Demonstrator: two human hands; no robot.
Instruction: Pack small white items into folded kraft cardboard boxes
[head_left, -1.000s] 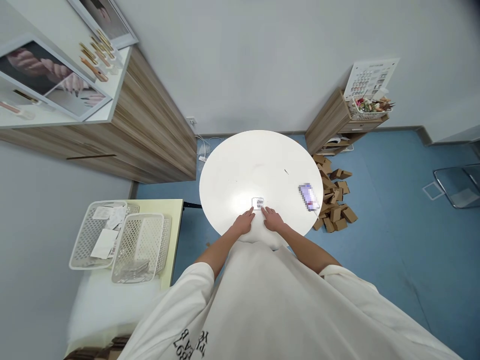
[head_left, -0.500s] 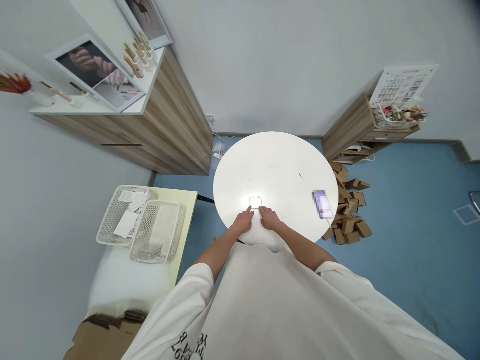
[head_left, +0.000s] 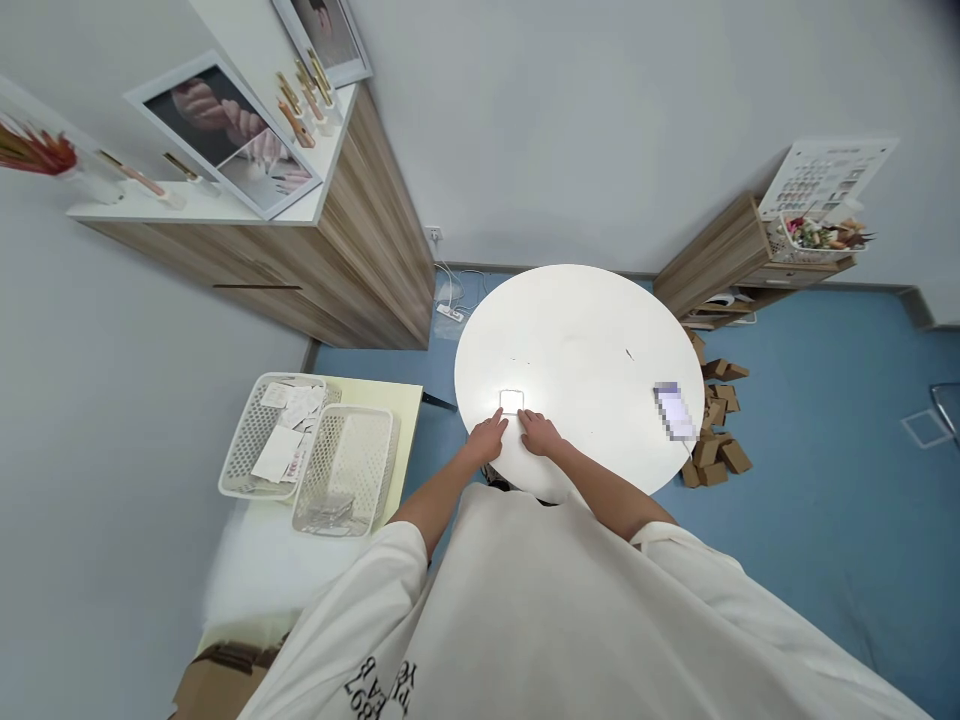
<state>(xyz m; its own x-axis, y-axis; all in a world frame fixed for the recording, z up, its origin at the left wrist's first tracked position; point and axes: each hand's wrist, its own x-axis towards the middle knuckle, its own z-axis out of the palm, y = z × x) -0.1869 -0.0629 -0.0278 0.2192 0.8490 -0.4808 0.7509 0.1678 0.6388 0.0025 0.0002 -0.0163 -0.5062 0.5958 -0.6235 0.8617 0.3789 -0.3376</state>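
A small square piece (head_left: 511, 402) with a thin outline and a clear or white middle is over the white round table (head_left: 585, 320), near its left front edge. The fingers of my left hand (head_left: 486, 438) are closed at its lower left corner. My right hand (head_left: 540, 434) grips the lower right corner with fingertips together. What the square is made of is too small to tell. Both forearms come in from the front.
A phone-like device (head_left: 675, 410), blurred out, lies at the table's right with a cable. Small brown boxes (head_left: 712, 440) are heaped on the floor beyond. Two white baskets (head_left: 390, 450) stand on a side table at left. Wooden cabinets (head_left: 382, 230) flank the wall.
The table and room have shifted right in view. The square has stayed between my fingertips, so it has moved left across the table with my hands.
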